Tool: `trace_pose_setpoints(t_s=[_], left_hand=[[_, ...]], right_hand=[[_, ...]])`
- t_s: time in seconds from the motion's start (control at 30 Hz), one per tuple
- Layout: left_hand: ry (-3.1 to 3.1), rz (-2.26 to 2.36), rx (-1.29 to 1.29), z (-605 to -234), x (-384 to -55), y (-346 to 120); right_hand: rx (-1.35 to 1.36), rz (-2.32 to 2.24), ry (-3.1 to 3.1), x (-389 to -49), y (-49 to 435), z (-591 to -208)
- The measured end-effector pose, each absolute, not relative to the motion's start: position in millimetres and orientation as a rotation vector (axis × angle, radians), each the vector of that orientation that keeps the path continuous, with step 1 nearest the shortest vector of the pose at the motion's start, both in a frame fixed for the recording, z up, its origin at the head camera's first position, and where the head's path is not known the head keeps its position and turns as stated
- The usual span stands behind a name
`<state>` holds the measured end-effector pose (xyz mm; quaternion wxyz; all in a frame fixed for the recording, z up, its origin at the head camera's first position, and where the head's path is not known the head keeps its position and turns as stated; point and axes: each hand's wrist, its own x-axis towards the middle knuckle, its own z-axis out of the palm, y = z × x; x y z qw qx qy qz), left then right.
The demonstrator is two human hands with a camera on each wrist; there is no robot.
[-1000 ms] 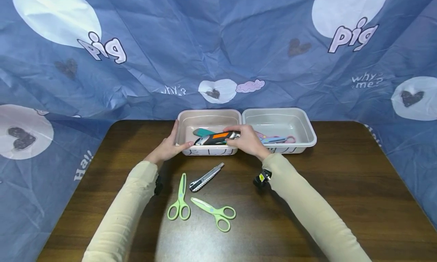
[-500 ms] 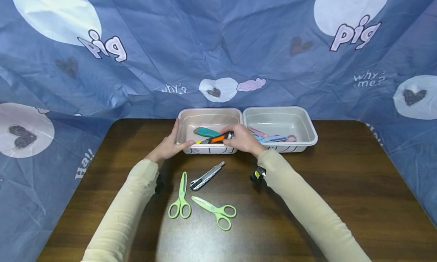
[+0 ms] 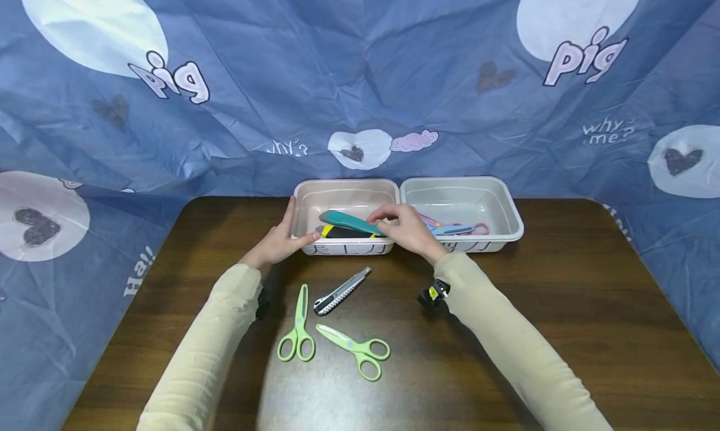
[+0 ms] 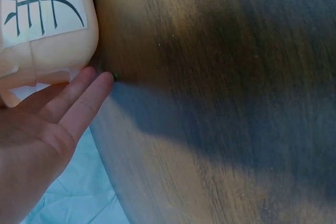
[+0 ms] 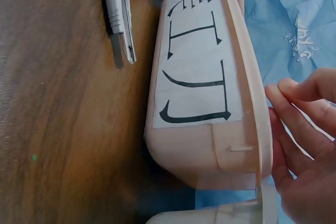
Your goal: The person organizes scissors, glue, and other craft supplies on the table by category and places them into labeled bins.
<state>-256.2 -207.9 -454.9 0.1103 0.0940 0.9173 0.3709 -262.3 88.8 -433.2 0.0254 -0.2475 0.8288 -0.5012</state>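
Note:
A teal utility knife (image 3: 350, 222) lies slanted inside the pinkish bin (image 3: 345, 185), its near end pinched by my right hand (image 3: 407, 231). Beneath it shows a black and yellow utility knife (image 3: 340, 233). My left hand (image 3: 274, 243) rests on the bin's left corner, thumb on the front rim and straight fingers along the side. From the left wrist, those straight fingers (image 4: 84, 100) appear against the bin's outer wall. The right wrist view has the bin wall hiding what my right hand (image 5: 307, 140) pinches.
A grey bin (image 3: 461, 184) with pink and blue scissors (image 3: 452, 229) adjoins on the right. On the table (image 3: 562, 318) in front lie a silver utility knife (image 3: 342, 292) and two green scissors, one upright (image 3: 300, 325), one slanted (image 3: 357, 350). A blue cloth (image 3: 253, 94) hangs behind.
My right hand has let go of the black and orange utility knife inside the pinkish bin and now pinches the teal one, lifting its near end. The left hand stays put.

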Motion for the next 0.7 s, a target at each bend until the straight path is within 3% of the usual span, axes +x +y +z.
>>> trace_pose_setpoints(t_s=[0.7], left_hand=[[2.695, 1.124, 0.292, -453.3, -253.7, -206.1]], right_hand=[[-0.814, -1.622, 2.514, -227.9, 101.0, -437.8]])
